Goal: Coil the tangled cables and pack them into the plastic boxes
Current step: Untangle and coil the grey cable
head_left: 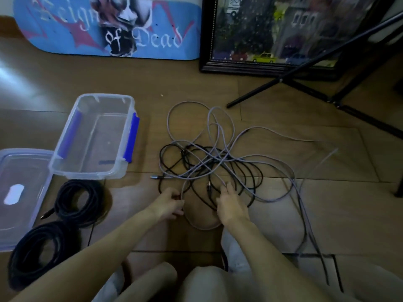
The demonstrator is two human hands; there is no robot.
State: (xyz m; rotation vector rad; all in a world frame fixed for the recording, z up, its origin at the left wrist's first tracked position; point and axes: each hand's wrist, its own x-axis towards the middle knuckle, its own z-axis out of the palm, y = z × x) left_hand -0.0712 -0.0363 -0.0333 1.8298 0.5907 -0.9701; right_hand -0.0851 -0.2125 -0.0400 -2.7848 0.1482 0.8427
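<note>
A tangle of grey cable (220,131) and thin black cable (174,162) lies on the wooden floor ahead of me. My left hand (172,203) pinches a grey loop at the tangle's near edge. My right hand (229,203) rests on the tangle with fingers stretched over the grey and black strands. A clear plastic box (65,162) with blue latches stands open at the left with nothing in it. Its lid (19,171) lies beside it. Two coiled black cables (80,199) (41,258) sit near the box.
A blue skateboard deck (87,25) and a framed picture (283,35) lean at the back. Black tripod legs (305,88) spread over the floor at the right. My knees (196,284) are at the bottom of the view.
</note>
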